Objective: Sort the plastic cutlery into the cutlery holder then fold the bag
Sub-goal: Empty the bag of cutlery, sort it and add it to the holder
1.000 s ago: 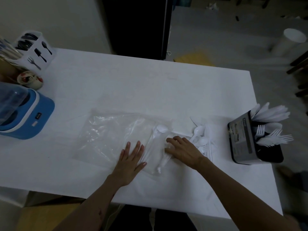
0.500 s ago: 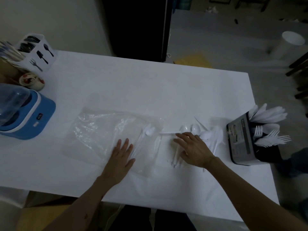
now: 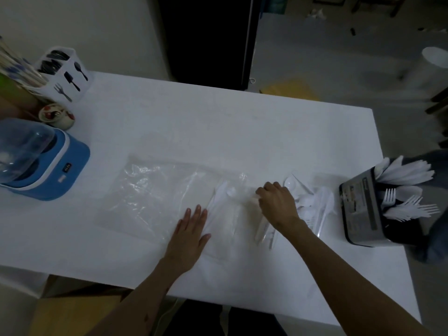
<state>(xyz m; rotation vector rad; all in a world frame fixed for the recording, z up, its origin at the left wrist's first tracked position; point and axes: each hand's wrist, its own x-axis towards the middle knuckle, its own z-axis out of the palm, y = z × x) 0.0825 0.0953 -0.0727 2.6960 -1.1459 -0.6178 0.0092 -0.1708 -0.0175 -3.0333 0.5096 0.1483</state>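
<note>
A clear plastic bag (image 3: 155, 195) lies flat on the white table (image 3: 218, 127). My left hand (image 3: 191, 229) presses flat on the bag's near right part, fingers straight. A white spoon (image 3: 221, 194) still lies inside the bag beside that hand. My right hand (image 3: 276, 204) rests at the bag's open right end with fingers curled down onto white cutlery pieces (image 3: 263, 229). A loose pile of white spoons and forks (image 3: 315, 204) lies just right of it. The grey and black cutlery holder (image 3: 363, 209) at the table's right edge holds white forks and knives.
A blue appliance with a clear lid (image 3: 41, 163) stands at the left. Behind it are a small patterned cup (image 3: 57, 116) and a white cutlery caddy (image 3: 65, 73) with chopsticks. A person's leg (image 3: 436, 202) stands by the holder. The table's right edge is close.
My right hand has dragged cutlery out of the bag toward the pile on the right. The bag has slid left a little. My left hand stays flat on it.
</note>
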